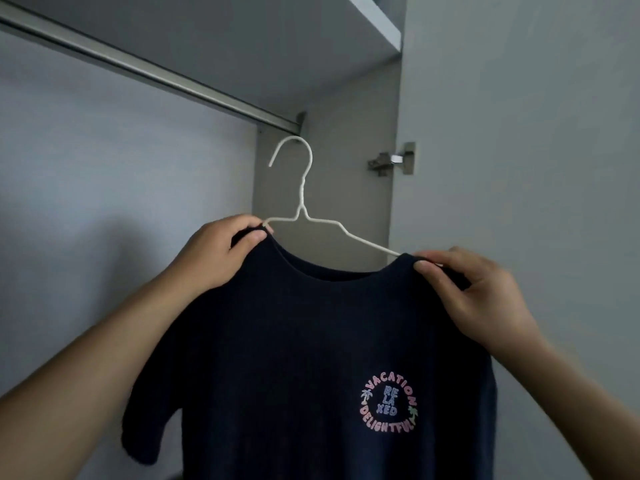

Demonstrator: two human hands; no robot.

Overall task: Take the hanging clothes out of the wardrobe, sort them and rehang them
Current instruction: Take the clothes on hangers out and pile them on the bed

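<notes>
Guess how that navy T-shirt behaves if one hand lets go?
The navy T-shirt looks floppy: it drapes from both pinched shoulders. Probably light. It may slide off the thin white hanger, since the left hand and right hand steady it.

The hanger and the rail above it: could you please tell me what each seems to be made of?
The hanger looks like thin wire with a matt white coating: it is slender, and twisted at the neck. The rail looks like brushed metal, perhaps aluminium: grey, with a dull sheen and straight edges.

a metal door hinge (393, 162) beside a shelf (375, 20).
</notes>
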